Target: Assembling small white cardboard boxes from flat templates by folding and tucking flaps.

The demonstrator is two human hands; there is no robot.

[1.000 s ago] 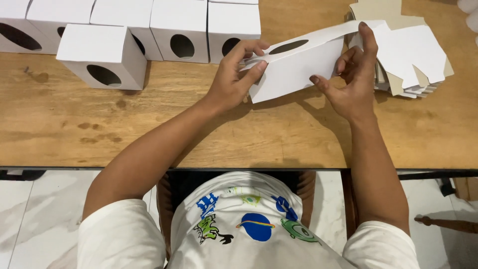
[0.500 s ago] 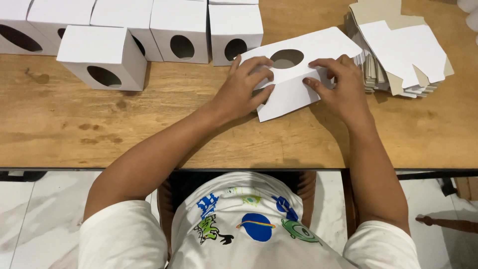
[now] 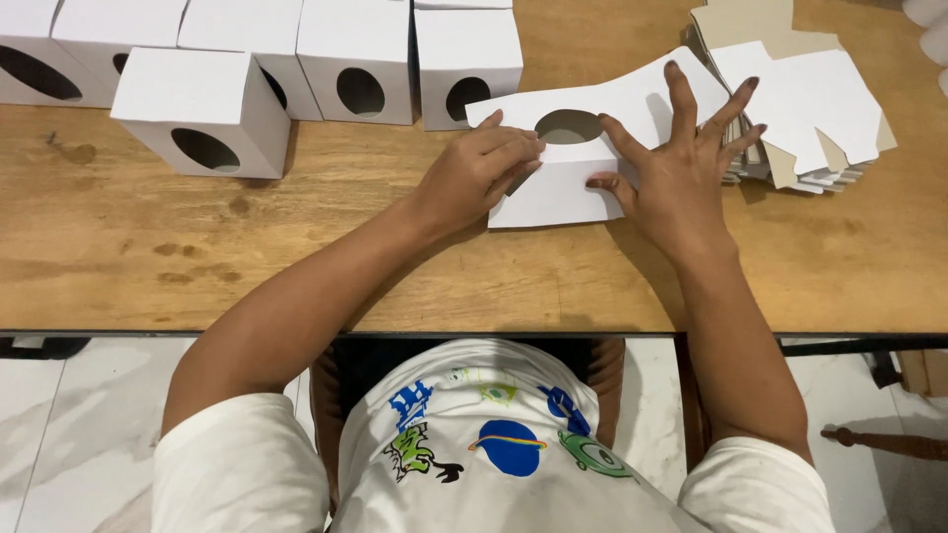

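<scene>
Here I press my left hand [image 3: 476, 170], fingers together, and spread right hand [image 3: 681, 168] flat on the white carton blank [image 3: 578, 163]; light, creasable card, best pinched at its 6 o'clock edge.

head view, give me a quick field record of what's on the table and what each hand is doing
surface: wooden table
left hand: left hand pressing flat on the white cardboard blank, fingers together
right hand: right hand spread open on the same blank, beside its oval hole
blank state: lying flat on the table, unfolded
right of hands: stack of flat blanks, white and brown sides showing
far left: assembled white boxes with oval holes, in a row; one box stands in front
</scene>
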